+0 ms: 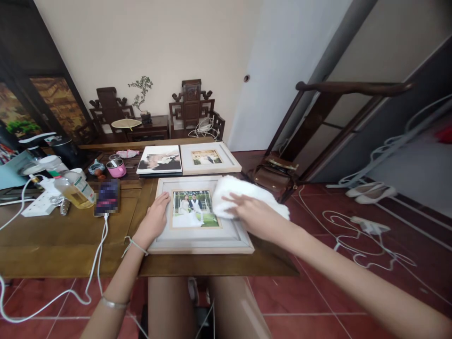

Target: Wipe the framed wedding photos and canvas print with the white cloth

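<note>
A white picture frame (183, 240) lies flat near the table's front edge, with a couple's photo (195, 208) in its mount. My left hand (155, 219) grips the frame's left side, fingers along the upper part of that edge. On the frame's right part, my right hand (247, 212) presses a fluffy white cloth (229, 188), its fingers closed over it. The cloth covers the upper right corner of the frame and hangs past its right edge. Behind it lie a second white frame (226, 157) and a photo album (165, 153), side by side.
On the table's left are a phone (108, 197) with a charging cable, a bottle of yellowish liquid (76, 190), a power strip (40, 202) and a pink cup (116, 167). A wooden chair (314, 117) holding a brown bag (273, 179) stands right. Cables (370, 240) lie on the floor.
</note>
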A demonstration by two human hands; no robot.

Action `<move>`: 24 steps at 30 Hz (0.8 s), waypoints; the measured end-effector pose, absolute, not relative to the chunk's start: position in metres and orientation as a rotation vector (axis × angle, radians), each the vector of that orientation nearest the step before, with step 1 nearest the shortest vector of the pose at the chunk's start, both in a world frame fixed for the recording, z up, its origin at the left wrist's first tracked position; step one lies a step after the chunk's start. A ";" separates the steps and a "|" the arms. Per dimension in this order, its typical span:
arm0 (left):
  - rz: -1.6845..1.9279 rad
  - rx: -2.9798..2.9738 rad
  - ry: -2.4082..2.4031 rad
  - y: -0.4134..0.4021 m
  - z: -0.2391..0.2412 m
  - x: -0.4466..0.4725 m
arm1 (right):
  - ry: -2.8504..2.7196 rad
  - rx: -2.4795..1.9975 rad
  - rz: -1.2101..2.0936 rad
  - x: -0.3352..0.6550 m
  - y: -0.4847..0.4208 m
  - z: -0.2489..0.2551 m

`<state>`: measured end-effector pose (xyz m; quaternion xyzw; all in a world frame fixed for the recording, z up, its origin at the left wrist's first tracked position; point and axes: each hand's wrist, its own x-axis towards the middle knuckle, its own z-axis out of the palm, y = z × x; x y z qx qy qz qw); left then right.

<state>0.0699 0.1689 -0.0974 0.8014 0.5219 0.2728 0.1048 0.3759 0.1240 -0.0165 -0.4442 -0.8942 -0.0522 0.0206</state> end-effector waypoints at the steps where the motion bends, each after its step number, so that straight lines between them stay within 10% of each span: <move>1: 0.802 2.362 1.538 0.169 -0.097 0.070 | -2.769 -1.387 -0.237 0.377 0.145 -0.023; 8: 0.784 2.364 1.566 0.167 -0.096 0.070 | -2.833 -1.216 -0.342 0.372 0.214 -0.032; 24: 0.712 2.366 1.588 0.166 -0.094 0.072 | -2.851 -1.099 0.245 0.364 0.053 -0.012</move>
